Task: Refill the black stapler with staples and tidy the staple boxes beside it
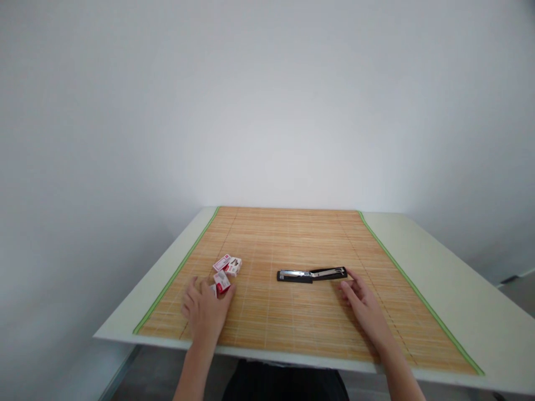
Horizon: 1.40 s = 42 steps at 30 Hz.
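A black stapler (pixel 311 274) lies opened out flat on the bamboo mat (pixel 292 239), its metal channel facing up. My right hand (pixel 363 303) rests on the mat just right of it, fingers spread, fingertips close to the stapler's right end. Small red-and-white staple boxes (pixel 228 265) lie at the mat's left. My left hand (pixel 205 311) lies flat with its fingers touching one of these boxes (pixel 221 281). Neither hand grips anything.
The mat has green edging and covers most of a pale table (pixel 460 278). A plain white wall stands behind the table. The floor shows below the table's near edge, at the left and at the far right.
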Each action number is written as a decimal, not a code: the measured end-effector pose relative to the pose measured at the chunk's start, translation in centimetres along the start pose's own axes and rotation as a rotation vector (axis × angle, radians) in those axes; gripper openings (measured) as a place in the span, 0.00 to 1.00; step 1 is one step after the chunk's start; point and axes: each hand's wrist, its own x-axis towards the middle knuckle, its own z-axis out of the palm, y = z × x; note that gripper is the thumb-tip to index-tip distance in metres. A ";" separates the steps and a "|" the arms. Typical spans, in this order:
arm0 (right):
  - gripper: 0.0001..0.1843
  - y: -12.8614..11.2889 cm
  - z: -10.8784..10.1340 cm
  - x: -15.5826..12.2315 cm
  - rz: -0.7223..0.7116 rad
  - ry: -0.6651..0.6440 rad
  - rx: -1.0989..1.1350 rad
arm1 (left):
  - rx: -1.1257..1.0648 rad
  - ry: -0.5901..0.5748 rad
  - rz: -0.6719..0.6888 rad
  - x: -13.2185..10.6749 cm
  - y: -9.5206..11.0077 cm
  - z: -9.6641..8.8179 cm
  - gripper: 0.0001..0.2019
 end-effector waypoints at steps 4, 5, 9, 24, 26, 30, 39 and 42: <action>0.39 -0.3 -0.5 -0.8 0.017 -0.055 -0.025 | -0.013 -0.010 0.067 0.3 0.2 -0.1 0.19; 0.39 -0.4 -0.8 -1.2 0.014 -0.055 -0.038 | -0.031 0.004 0.059 0.1 0.3 -0.4 0.17; 0.37 -1.0 -1.3 -3.8 0.009 -0.030 -0.132 | -0.170 0.064 0.074 -1.6 1.0 -2.0 0.14; 0.33 -2.5 2.0 -6.6 0.287 -0.486 0.084 | -0.599 -0.690 0.689 -5.5 7.8 -1.0 0.24; 0.34 -2.9 2.5 -6.8 0.363 -0.572 0.160 | -0.598 -0.700 0.684 -5.4 7.7 -1.0 0.20; 0.31 -3.8 3.9 -7.4 0.382 -0.615 0.257 | -0.603 -0.698 0.698 -5.5 8.6 -0.7 0.17; 0.28 -3.6 2.7 -5.1 0.135 -0.399 -0.113 | -0.666 -0.727 0.686 -5.2 8.9 -0.7 0.20; 0.28 -4.1 2.9 -4.8 -0.044 -0.502 -0.343 | -0.651 -0.722 0.682 -5.1 8.5 -0.8 0.18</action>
